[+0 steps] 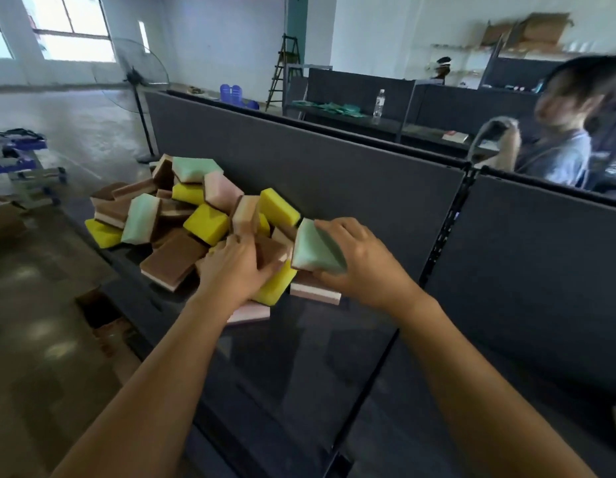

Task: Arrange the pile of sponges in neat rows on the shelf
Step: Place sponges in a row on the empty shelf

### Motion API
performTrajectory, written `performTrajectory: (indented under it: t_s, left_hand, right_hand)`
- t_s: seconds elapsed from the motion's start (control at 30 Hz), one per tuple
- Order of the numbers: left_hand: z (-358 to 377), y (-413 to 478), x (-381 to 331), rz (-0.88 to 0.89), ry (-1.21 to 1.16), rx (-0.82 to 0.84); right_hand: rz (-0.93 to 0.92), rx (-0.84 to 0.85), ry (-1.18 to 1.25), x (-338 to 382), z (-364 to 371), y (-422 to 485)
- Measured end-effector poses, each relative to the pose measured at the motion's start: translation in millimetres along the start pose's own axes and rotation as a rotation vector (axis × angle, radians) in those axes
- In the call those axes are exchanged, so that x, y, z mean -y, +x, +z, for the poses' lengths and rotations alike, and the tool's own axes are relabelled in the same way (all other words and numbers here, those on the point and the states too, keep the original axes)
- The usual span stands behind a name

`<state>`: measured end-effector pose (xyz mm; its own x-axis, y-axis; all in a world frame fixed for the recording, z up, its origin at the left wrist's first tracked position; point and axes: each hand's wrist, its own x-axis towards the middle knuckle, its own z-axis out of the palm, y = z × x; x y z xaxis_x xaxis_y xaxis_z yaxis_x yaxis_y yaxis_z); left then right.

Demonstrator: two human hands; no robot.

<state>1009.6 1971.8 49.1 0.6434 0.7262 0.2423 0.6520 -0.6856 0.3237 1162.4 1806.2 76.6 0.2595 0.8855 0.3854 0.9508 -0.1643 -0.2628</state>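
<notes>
A warehouse-style stockroom: dark metal shelves (299,357) run in rows over a bare concrete floor (75,132), with boxes (540,29) atop a far rack (527,67), a stepladder (282,74), a pedestal fan (137,74), and sponges (196,215) heaped on one shelf.

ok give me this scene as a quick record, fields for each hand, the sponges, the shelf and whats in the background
left hand: curled round a brown sponge at the pile's near edge
right hand: grips a green sponge at the pile's right edge
pile: yellow, green, pink and brown sponges, jumbled, no rows yet
shelf: dark, with the pile toward its left end
background: standing fan, water bottle, another person
</notes>
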Motion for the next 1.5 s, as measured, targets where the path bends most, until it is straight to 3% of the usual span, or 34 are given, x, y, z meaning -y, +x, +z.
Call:
performTrajectory:
  t_s: [0.3, 0.67, 0.93, 1.2, 1.5]
  left_hand:
    - [-30, -47, -20, 0.304, -0.095, -0.094]
    - [20, -130, -102, 0.775, -0.292, 0.271]
    - [39, -178, -175, 1.006, -0.382, 0.405]
    - [64, -218, -248, 1.056, -0.361, 0.528]
    - [86, -244, -300, 1.033, -0.275, 0.683]
  right_hand:
    - [0.211, -0.091, -0.108, 15, -18, -103]
    - [0.655, -0.194, -0.264, 43, -43, -256]
    - [0.850, -0.235, -0.359, 49, -79, -350]
    - [0.887, -0.239, -0.373, 8, -113, -413]
    - [0.755, -0.175, -0.311, -56, -131, -440]
